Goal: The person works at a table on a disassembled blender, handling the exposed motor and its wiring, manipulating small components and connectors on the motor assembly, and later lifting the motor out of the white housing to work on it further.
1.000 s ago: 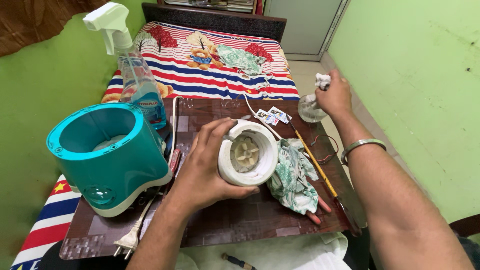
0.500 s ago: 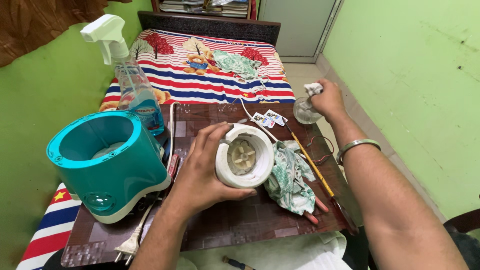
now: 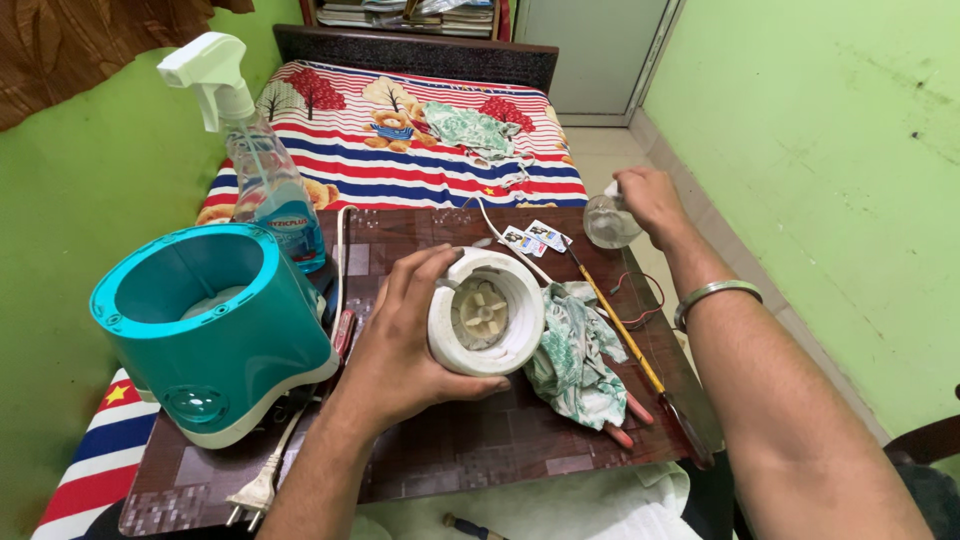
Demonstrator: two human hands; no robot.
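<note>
Holding: left hand (image 3: 400,350) cups a white round part (image 3: 487,325), open face up for viewing; right hand (image 3: 648,200) grips a clear glass piece (image 3: 608,222) beyond it, off the counter (image 3: 450,450).

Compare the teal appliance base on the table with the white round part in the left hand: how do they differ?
The teal appliance base is far bigger than the white round part. The base stands upright on the table, its opening upward; the white part is off the table in the left hand, tipped on its side with its vaned inside toward the camera. Both are round, hollow plastic pieces.
</note>
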